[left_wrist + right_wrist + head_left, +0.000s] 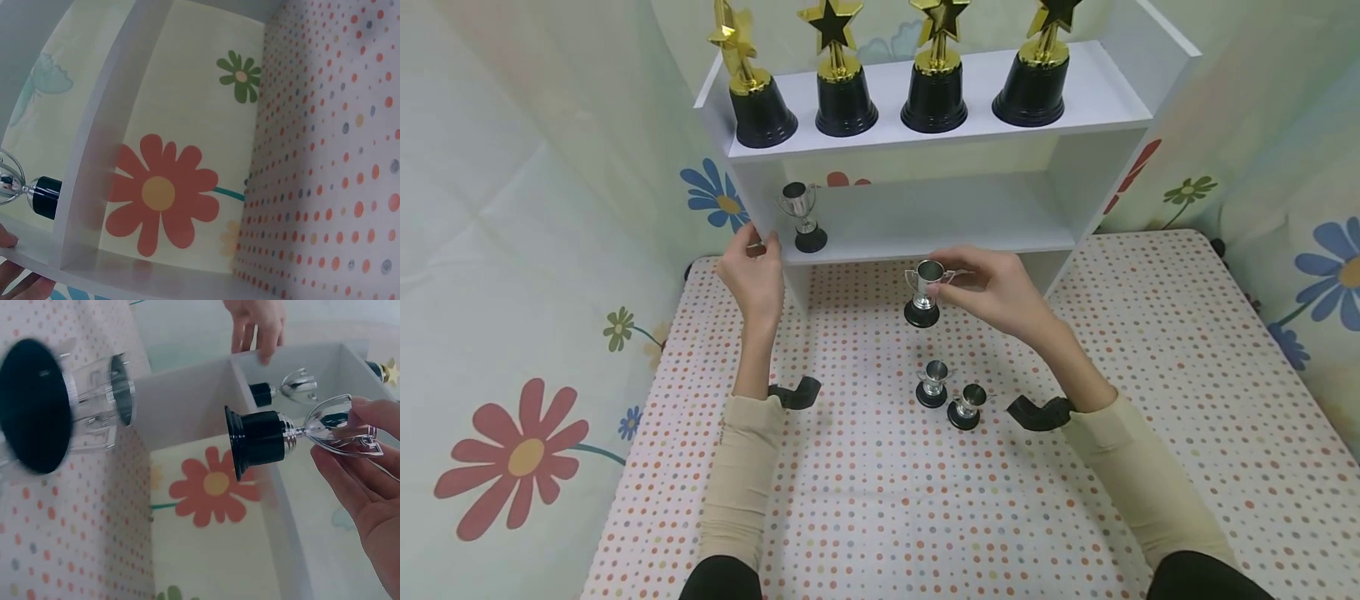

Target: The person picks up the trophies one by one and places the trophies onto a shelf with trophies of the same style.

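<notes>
My right hand (992,287) pinches a small silver trophy cup (922,312) by its bowl and handle, upright in front of the white shelf unit's lower board (940,212). In the right wrist view the held cup's black base (259,437) shows fully. My left hand (754,279) holds the shelf's left side panel (94,112), thumb and fingers on either side of it. Just inside that panel, another silver trophy cup (810,240) stands on the lower board. Two smaller silver cups, one nearer the shelf (932,393) and one to its right (965,414), stand on the table.
Several gold star trophies (846,104) with black bases line the upper board. A dotted cloth covers the table (865,517). Flowered fabric (512,250) hangs behind and at the sides. Each wrist wears a black camera mount, such as the right one (1037,414).
</notes>
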`<control>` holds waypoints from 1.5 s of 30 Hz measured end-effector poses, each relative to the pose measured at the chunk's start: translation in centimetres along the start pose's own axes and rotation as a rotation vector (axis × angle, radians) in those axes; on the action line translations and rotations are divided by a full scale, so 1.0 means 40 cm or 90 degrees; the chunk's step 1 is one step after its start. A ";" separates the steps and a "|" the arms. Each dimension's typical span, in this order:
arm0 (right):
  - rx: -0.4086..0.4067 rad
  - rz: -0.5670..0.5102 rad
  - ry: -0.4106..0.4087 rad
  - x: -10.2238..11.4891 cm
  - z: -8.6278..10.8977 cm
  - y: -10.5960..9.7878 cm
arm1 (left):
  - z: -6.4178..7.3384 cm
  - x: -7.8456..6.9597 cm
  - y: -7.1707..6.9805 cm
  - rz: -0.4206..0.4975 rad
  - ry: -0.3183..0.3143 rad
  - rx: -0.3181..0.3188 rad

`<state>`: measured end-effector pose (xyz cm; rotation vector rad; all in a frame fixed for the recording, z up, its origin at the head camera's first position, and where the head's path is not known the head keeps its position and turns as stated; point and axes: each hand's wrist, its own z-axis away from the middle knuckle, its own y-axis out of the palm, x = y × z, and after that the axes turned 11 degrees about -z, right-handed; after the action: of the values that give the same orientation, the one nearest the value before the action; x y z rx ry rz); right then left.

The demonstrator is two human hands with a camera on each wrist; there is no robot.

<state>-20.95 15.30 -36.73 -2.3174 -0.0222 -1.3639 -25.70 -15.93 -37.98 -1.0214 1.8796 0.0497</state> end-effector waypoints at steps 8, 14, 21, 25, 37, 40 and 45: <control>0.009 -0.036 0.003 0.035 -0.058 -0.001 | 0.002 0.000 0.000 -0.001 0.008 0.001; 0.010 -0.050 0.017 0.058 -0.105 -0.002 | 0.002 0.000 0.001 -0.007 0.018 -0.003; 0.011 -0.047 0.043 0.074 -0.172 0.007 | -0.005 0.005 -0.002 -0.008 0.031 -0.011; 0.018 -0.056 0.044 0.072 -0.210 0.015 | -0.007 0.006 -0.002 -0.010 0.042 -0.013; 0.013 -0.031 0.071 0.029 -0.293 0.028 | 0.001 -0.003 -0.003 -0.003 0.029 -0.006; 0.015 -0.019 0.074 0.023 -0.307 0.031 | 0.001 -0.002 -0.003 -0.006 0.029 -0.003; 0.020 0.002 0.084 0.013 -0.328 0.036 | -0.001 0.002 -0.001 -0.012 0.040 -0.003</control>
<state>-31.18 8.84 -31.43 -2.1961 0.0011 -1.5010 -25.72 -16.02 -38.00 -1.0549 1.9274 0.0116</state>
